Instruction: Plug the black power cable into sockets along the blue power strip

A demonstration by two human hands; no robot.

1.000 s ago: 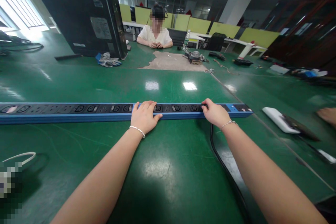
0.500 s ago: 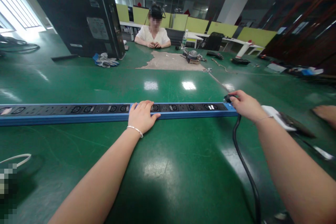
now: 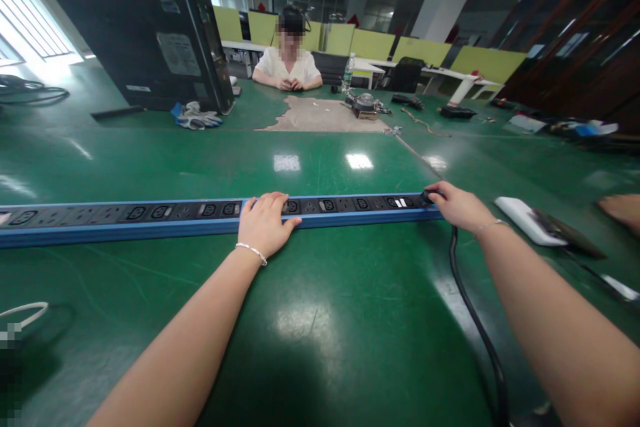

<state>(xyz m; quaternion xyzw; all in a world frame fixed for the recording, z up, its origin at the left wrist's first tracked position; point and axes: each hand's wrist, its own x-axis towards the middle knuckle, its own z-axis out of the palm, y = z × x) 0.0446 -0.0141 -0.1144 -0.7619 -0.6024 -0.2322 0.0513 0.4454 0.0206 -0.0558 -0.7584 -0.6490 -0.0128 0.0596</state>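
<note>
A long blue power strip (image 3: 340, 219) with a black row of sockets lies across the green table. My left hand (image 3: 265, 221) grips it around the middle, fingers over the top and thumb along the near side. At the strip's right end, my right hand (image 3: 457, 203) is closed on a black power plug (image 3: 431, 196). The plug is down at the strip's end; my fingers partly cover it, and I cannot tell whether its pins are in a socket. From under that hand a thick black cable (image 3: 473, 320) runs down towards me.
Beyond the strip stand a black computer case (image 3: 135, 47), work gloves (image 3: 195, 116) and a small metal device (image 3: 365, 105). A person (image 3: 289, 67) sits across the table. To the right lies a white box (image 3: 527, 220), with another person's hand (image 3: 620, 210) past it.
My right hand has lowered the plug slightly and brought it left against the strip's end. The left hand keeps its place on the strip. The whole view has shifted a little.
</note>
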